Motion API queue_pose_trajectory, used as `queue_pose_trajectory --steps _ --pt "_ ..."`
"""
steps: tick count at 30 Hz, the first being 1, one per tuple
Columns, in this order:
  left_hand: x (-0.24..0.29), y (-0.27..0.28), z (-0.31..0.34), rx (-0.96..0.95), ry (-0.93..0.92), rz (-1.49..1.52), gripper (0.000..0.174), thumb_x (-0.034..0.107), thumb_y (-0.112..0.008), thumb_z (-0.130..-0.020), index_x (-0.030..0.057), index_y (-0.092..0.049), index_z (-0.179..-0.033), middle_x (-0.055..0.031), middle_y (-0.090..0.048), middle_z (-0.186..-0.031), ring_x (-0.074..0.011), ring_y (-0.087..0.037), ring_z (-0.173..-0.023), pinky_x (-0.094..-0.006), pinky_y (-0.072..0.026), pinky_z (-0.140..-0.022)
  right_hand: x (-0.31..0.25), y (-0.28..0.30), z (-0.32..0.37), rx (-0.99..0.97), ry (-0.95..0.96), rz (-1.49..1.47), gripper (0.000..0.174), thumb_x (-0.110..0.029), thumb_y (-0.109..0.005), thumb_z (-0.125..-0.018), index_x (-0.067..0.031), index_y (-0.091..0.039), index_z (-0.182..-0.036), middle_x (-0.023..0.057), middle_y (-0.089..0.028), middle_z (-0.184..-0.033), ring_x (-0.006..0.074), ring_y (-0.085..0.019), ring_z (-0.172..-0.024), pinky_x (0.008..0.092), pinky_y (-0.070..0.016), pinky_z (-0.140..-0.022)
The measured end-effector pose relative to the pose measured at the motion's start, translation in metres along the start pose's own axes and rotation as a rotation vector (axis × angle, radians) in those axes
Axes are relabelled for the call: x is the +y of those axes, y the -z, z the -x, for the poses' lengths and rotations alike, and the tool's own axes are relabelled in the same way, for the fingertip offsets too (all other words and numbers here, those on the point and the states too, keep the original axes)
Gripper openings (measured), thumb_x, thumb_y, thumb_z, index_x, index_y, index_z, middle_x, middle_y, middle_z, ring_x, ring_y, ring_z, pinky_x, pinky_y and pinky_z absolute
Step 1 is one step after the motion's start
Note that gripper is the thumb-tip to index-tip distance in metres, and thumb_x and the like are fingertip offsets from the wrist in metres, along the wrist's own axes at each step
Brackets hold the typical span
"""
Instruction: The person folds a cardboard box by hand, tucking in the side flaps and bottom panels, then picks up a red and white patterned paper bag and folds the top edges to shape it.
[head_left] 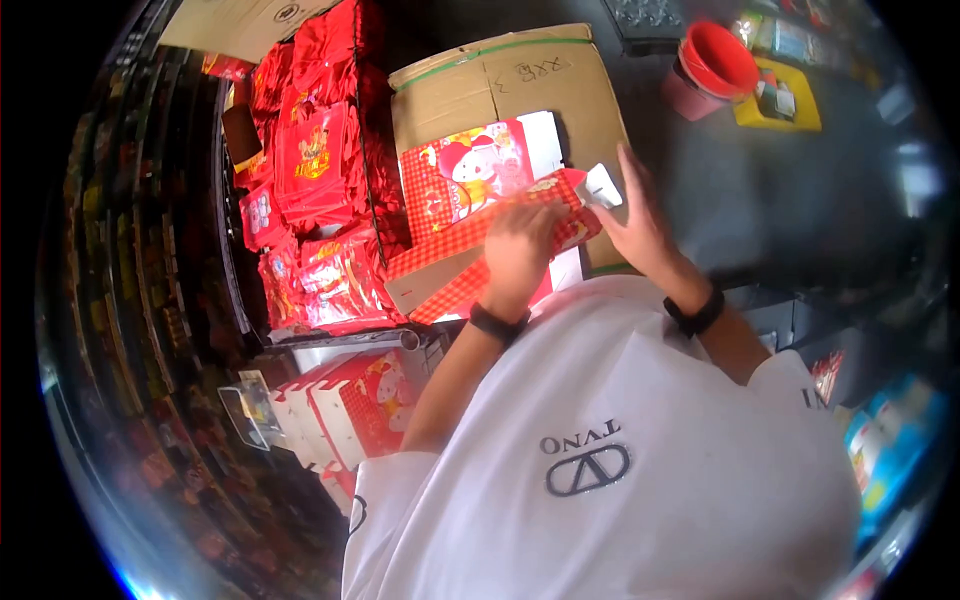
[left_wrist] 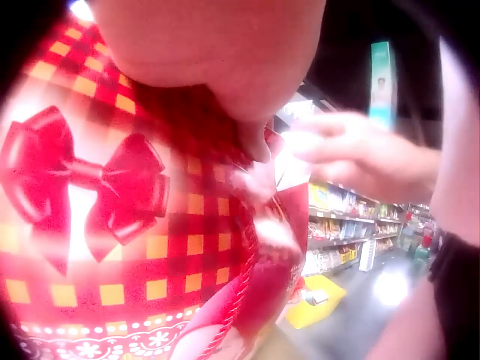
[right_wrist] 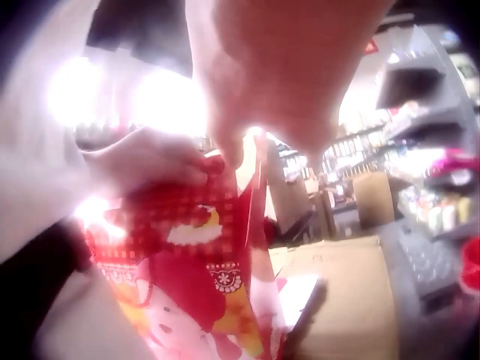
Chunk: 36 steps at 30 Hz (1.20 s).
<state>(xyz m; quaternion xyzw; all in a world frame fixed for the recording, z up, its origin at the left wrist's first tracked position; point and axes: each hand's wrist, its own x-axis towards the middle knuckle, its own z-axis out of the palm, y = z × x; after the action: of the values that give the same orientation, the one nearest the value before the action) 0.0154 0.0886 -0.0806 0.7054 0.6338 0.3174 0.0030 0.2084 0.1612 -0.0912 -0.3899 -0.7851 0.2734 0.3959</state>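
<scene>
A red checked gift carton [head_left: 432, 256], printed with a cartoon figure, is tilted before the person, its brown inside showing at the left end. The left hand [head_left: 518, 255] grips its upper edge, fingers curled over. At the carton's right end, a white flap [head_left: 603, 187] sticks up. The right hand [head_left: 640, 225] is beside this flap, fingers spread and straight, thumb close against it. A printed bow [left_wrist: 86, 176] fills much of the left wrist view. Behind the carton, another printed carton [head_left: 465, 170] lies on a big brown cardboard box [head_left: 440, 100].
Piles of red packets [head_left: 315, 160] fill a rack to the left. More printed cartons [head_left: 365, 400] stand below it. A red bucket [head_left: 718, 60] and a yellow tray [head_left: 800, 105] are at the back right. Store shelves [head_left: 130, 300] line the far left.
</scene>
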Motion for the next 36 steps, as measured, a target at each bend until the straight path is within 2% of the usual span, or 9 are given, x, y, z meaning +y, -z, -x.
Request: queue_pose_trajectory --steps 2,6,7,14,20,22,24,34,36 --pt "0.003 0.0 0.001 0.02 -0.019 0.019 0.012 0.012 -0.075 -0.085 0.0134 -0.078 -0.096 0.0001 -0.078 -0.092 -0.0209 -0.073 -0.085 -0.0352 -0.0564 -0.077 -0.015 0.019 -0.013 -0.07 0.308 0.209 0.063 -0.013 -0.076 -0.096 0.003 -0.052 -0.151 0.0244 -0.054 -0.152 0.0373 -0.052 -0.144 0.0464 -0.043 -0.12" --pt "0.007 0.002 0.002 -0.006 0.009 0.052 0.016 0.021 -0.071 -0.087 0.0104 -0.073 -0.099 -0.0039 -0.073 -0.088 -0.0232 -0.07 -0.086 -0.0396 -0.0541 -0.08 -0.03 0.017 -0.03 -0.448 0.423 0.358 0.043 -0.008 -0.07 -0.091 0.0015 -0.066 -0.132 0.0162 -0.07 -0.134 0.0311 -0.059 -0.137 0.0515 -0.0407 -0.121" --pt "0.004 -0.001 0.004 0.023 0.016 0.076 0.016 0.021 -0.071 -0.087 0.0105 -0.069 -0.098 -0.0043 -0.072 -0.086 -0.0244 -0.069 -0.083 -0.0405 -0.054 -0.076 -0.024 0.011 -0.031 -0.401 0.426 0.348 0.033 -0.008 -0.069 -0.087 -0.0011 -0.072 -0.119 0.012 -0.076 -0.118 0.0286 -0.065 -0.126 0.0485 -0.0446 -0.115" --pt "-0.003 0.018 0.021 -0.091 0.215 0.151 0.014 0.017 -0.075 -0.091 0.0119 -0.063 -0.095 -0.0052 -0.073 -0.086 -0.0254 -0.07 -0.078 -0.0409 -0.0568 -0.067 -0.033 -0.002 -0.036 -0.4 0.469 0.318 0.019 -0.009 -0.075 -0.084 -0.0097 -0.077 -0.103 0.0031 -0.078 -0.1 0.0215 -0.072 -0.104 0.0397 -0.0517 -0.095" --pt "0.007 0.048 0.026 -0.079 0.161 0.087 0.024 0.016 -0.076 -0.091 0.0115 -0.071 -0.114 -0.0082 -0.077 -0.12 -0.0268 -0.073 -0.112 -0.0418 -0.0565 -0.097 -0.032 0.005 -0.037 -0.484 0.453 0.318 0.024 -0.011 -0.069 -0.085 -0.0088 -0.076 -0.108 0.0021 -0.078 -0.105 0.0206 -0.071 -0.106 0.0374 -0.0516 -0.092" --pt "-0.004 0.073 0.041 -0.126 0.248 -0.048 0.037 0.021 -0.082 -0.087 0.0117 -0.074 -0.122 -0.0058 -0.075 -0.131 -0.0263 -0.069 -0.126 -0.0479 -0.0481 -0.111 -0.028 0.004 -0.04 -0.465 0.451 0.309 0.025 -0.009 -0.07 -0.085 -0.0081 -0.077 -0.109 0.0031 -0.078 -0.107 0.021 -0.071 -0.106 0.0368 -0.0522 -0.09" --pt "-0.012 0.098 0.05 -0.14 0.442 -0.092 0.043 0.028 -0.087 -0.081 0.0143 -0.077 -0.12 -0.0036 -0.074 -0.135 -0.0254 -0.068 -0.127 -0.0513 -0.0459 -0.112 -0.028 0.003 -0.044 -0.457 0.434 0.296 0.024 -0.008 -0.071 -0.085 -0.0077 -0.078 -0.108 0.0035 -0.078 -0.108 0.0214 -0.071 -0.106 0.0369 -0.0522 -0.089" --pt "-0.027 0.099 0.055 -0.277 0.512 -0.073 0.046 0.029 -0.087 -0.077 0.0194 -0.078 -0.122 -0.006 -0.071 -0.141 -0.0278 -0.064 -0.133 -0.0498 -0.0399 -0.118 -0.034 -0.007 -0.064 -0.544 0.358 0.34 0.022 -0.002 -0.076 -0.08 -0.007 -0.081 -0.101 0.003 -0.08 -0.108 0.0236 -0.071 -0.107 0.0389 -0.0519 -0.087" --pt "-0.032 0.101 0.045 -0.355 0.513 -0.05 0.058 0.035 -0.087 -0.077 0.0274 -0.074 -0.133 -0.0103 -0.061 -0.152 -0.0304 -0.056 -0.142 -0.054 -0.0368 -0.121 -0.035 -0.006 -0.068 -0.56 0.375 0.351 0.022 -0.002 -0.076 -0.08 -0.0066 -0.081 -0.101 0.0028 -0.08 -0.107 0.024 -0.071 -0.106 0.0388 -0.0519 -0.087"
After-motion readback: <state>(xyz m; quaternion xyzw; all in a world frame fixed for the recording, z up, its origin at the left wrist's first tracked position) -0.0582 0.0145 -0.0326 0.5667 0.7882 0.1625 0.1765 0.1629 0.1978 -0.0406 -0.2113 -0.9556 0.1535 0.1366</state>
